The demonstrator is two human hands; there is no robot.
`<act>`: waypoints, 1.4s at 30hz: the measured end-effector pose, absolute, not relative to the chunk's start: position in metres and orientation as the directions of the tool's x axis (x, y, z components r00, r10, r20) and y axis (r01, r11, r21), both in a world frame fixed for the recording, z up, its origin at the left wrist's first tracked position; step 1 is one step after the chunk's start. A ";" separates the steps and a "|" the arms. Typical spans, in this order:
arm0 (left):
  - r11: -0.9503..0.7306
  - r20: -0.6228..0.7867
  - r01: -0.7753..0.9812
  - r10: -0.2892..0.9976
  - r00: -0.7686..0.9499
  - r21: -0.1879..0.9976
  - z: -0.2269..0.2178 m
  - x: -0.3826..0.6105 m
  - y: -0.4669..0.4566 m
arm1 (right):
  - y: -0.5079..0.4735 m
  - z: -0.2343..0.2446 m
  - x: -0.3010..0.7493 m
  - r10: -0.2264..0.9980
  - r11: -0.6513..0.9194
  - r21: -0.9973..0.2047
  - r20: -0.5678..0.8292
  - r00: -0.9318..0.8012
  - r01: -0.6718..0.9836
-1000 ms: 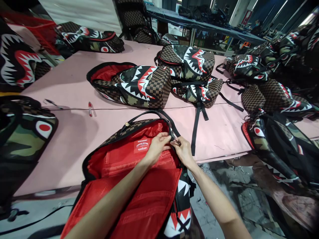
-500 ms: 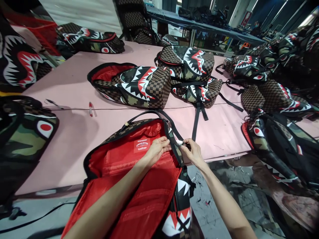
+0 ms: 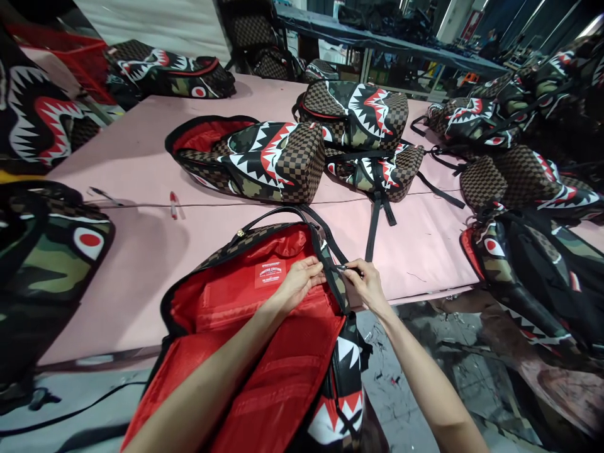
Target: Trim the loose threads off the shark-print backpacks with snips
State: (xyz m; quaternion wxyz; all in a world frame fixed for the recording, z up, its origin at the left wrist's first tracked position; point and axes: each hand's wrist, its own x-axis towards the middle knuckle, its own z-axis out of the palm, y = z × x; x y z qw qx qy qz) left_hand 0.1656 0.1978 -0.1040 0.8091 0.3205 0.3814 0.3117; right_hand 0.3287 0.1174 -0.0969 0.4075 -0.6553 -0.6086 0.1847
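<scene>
An unzipped backpack (image 3: 278,365) with a red lining, checkered and camouflage panels and a shark-teeth print lies right in front of me. Inside its opening, my left hand (image 3: 304,277) is closed, thumb and fingers pinching the dark edge at the right side. Just outside that edge, my right hand (image 3: 365,280) is closed around a small dark tool with a thin metal tip (image 3: 340,267). The tip is at the edge, close to my left fingertips. Most of the tool is hidden by my fingers, so its exact kind does not show.
Another open backpack (image 3: 264,163) lies beyond on the pink tabletop (image 3: 136,251), with more backpacks behind and along both sides. A red-and-white pen (image 3: 173,205) and a dark pen (image 3: 104,195) lie at left. A strap (image 3: 372,229) trails near my right hand.
My right hand has turned a little and brought the tool's tip leftward to the backpack's edge. My left hand keeps its pinch in nearly the same spot.
</scene>
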 end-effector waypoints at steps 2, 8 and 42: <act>0.599 -0.421 -0.258 0.751 0.508 0.758 -0.103 0.166 0.197 | 0.117 -0.096 0.328 0.945 0.081 -0.768 0.262 0.196 0.635; 0.546 -0.408 -0.218 0.788 0.461 0.809 -0.090 0.166 0.198 | 0.122 -0.098 0.324 0.948 0.134 -0.676 0.302 0.106 0.724; 0.640 -0.362 -0.427 0.740 0.567 0.639 -0.085 0.157 0.236 | 0.201 -0.101 0.305 0.926 0.218 -0.933 0.290 0.240 0.287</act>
